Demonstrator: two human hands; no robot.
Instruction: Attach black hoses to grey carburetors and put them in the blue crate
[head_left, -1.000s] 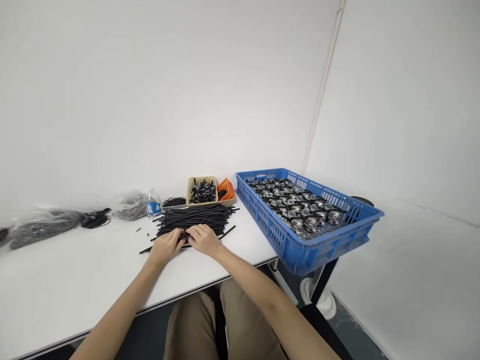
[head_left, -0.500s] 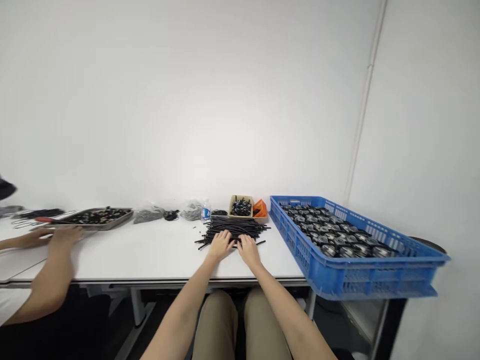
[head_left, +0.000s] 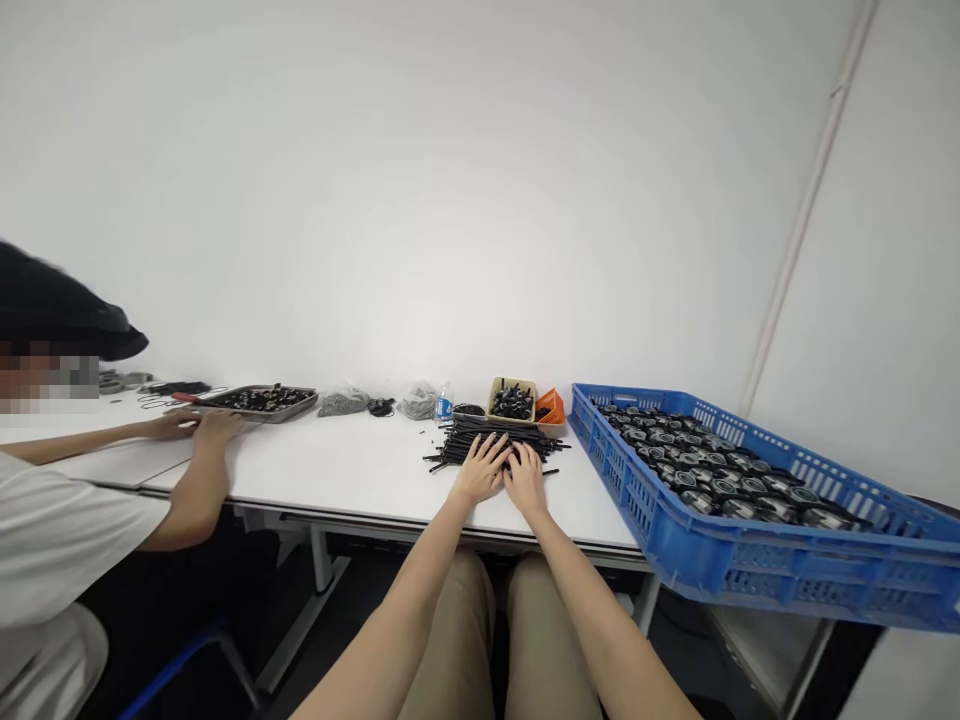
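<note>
A pile of thin black tubes lies on the white table in front of me, mostly lengthwise from left to right. My left hand rests on its near edge with the fingers stretched out and apart. Close beside it, my right hand lies on the same edge, its fingers also extended. The thumbs and fingertips nearly meet between the hands. Some tubes under the palms are hidden. One tube end sticks out to the right of my right hand.
Behind the pile stand a beige basket of black parts, an orange basket and a water bottle. At right is a blue crate of round black items. A co-worker at left works by a metal tray.
The view has swung left, so more of the co-worker shows. My left fingers are more spread over the tubes, and both hands stay at the pile's near edge.
</note>
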